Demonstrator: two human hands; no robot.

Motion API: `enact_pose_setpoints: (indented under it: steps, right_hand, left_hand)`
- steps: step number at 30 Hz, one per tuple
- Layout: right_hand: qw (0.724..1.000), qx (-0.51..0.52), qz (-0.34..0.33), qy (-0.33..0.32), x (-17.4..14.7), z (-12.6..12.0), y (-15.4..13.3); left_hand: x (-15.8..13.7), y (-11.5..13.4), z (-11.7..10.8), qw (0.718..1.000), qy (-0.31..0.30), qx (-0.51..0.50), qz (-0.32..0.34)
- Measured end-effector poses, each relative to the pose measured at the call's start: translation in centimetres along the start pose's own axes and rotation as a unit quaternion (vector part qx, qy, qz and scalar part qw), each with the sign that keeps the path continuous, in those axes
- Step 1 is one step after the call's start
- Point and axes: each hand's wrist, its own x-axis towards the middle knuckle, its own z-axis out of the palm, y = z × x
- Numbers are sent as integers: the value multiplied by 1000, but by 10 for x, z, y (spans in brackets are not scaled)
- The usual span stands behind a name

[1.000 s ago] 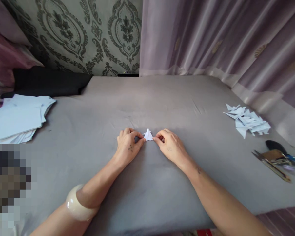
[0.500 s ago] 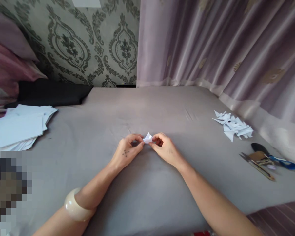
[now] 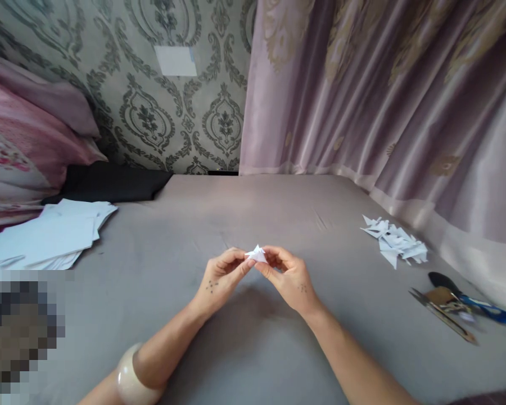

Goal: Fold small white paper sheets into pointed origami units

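Observation:
Between my two hands is a small folded piece of white paper (image 3: 257,255), with pointed corners sticking up and to the side. My left hand (image 3: 223,277) pinches its left side between thumb and fingers. From the right, my right hand (image 3: 290,275) is closed on the other side, its thumb pressed near the lower edge. Both thumbs nearly meet below the paper. A cream bangle (image 3: 135,378) sits on my left forearm. The fingertips behind the paper are partly hidden.
White sheets (image 3: 46,235) lie stacked at the left, before a black cloth (image 3: 113,183). On the right is a pile of small folded white papers (image 3: 398,242). Nearer lie blue-handled scissors (image 3: 484,306) and a pointed slim tool (image 3: 444,320). Curtains (image 3: 320,101) hang behind the grey sheet (image 3: 253,208).
The camera view has tilted up, showing more wall. My hands have turned and closed in around the folded paper, the right hand showing more of its back. Both hands still hold it.

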Motion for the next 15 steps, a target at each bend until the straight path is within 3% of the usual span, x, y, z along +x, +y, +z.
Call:
enact_pose_setpoints:
  steps: [5, 8, 15]
  right_hand:
    - [999, 33, 17, -22, -1, 5, -3]
    - [999, 46, 20, -10, -2, 5, 0]
    - [996, 23, 77, 23, 5, 7, 15]
  left_hand:
    - [-6, 0, 6, 998, 22, -49, -35]
    - [-6, 0, 7, 998, 35, -43, -42]
    - [4, -9, 6, 990, 34, -65, -124]
